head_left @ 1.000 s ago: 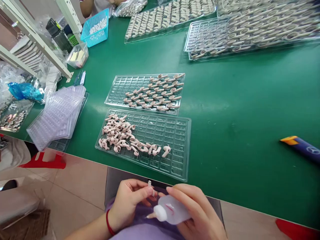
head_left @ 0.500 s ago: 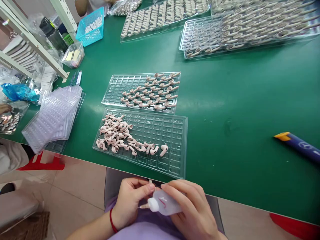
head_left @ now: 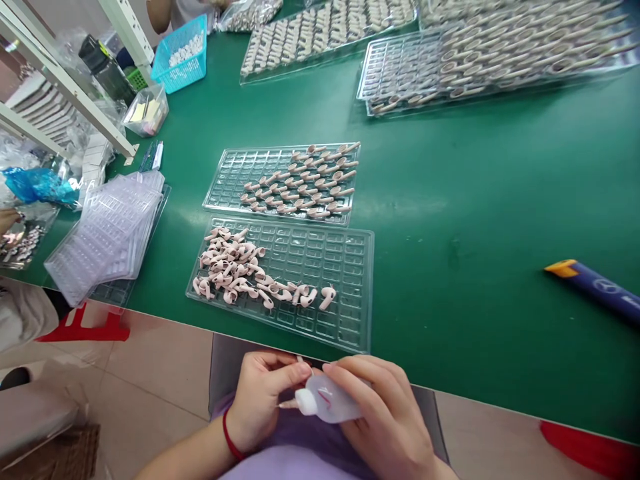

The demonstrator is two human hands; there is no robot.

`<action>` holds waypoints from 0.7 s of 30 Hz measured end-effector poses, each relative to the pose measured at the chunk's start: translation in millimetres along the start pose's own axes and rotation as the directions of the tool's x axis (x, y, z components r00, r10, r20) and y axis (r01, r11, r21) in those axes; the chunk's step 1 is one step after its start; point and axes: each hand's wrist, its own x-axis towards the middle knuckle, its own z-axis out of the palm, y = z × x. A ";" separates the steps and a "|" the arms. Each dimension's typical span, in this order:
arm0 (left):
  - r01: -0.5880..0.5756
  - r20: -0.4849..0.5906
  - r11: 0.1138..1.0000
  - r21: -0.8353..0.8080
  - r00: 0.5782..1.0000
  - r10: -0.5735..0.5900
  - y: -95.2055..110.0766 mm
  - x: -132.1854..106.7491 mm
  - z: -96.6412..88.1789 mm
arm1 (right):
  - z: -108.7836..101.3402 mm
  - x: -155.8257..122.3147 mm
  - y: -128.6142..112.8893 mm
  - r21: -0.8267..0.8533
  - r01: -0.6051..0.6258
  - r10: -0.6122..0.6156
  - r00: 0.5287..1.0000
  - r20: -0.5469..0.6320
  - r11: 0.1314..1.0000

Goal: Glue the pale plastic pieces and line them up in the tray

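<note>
My left hand [head_left: 261, 401], with a red cord at the wrist, is closed in a pinch. A small pale piece [head_left: 301, 361], apparently an earbud shell, shows at the fingertips, mostly hidden. My right hand [head_left: 393, 410] is wrapped round a translucent squeeze bottle [head_left: 333, 400] with a white cap and thin tip, lying sideways and pointing left. Just beyond the hands, a clear tray [head_left: 345, 267] bears a loose heap of pale pink earbud shells [head_left: 230, 267]. Behind it, another clear tray [head_left: 240, 167] holds similar shells [head_left: 300, 183] in slanted rows.
Filled trays [head_left: 500, 60] and more trays of parts [head_left: 325, 37] line the back. At left are stacked empty trays [head_left: 110, 227], a blue basket [head_left: 180, 57] and a clear box [head_left: 147, 112]. A dark blue tube-like object [head_left: 595, 283] lies right. Other people's arms show at the left and top.
Both hands have shifted up very slightly, and the bottle with them. The view has moved a little; the trays and shells stay as they were.
</note>
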 end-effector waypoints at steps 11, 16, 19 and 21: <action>-0.677 0.472 0.163 0.717 0.644 0.602 104.6 -3.2 -4.9 | -45.9 26.8 23.2 0.111 -0.157 0.168 0.981 -0.100 0.981; -0.631 0.562 -0.118 0.767 0.571 0.599 138.6 22.3 5.3 | -44.9 20.3 37.8 0.119 -0.334 0.350 0.920 -0.177 0.935; -0.600 0.596 -0.216 0.770 0.555 0.580 142.1 24.6 10.0 | -43.2 16.5 40.9 0.095 -0.360 0.370 0.917 -0.146 0.928; -0.584 0.612 -0.261 0.768 0.552 0.566 142.7 23.7 12.0 | -42.6 18.7 41.0 0.035 -0.342 0.344 0.933 -0.105 0.939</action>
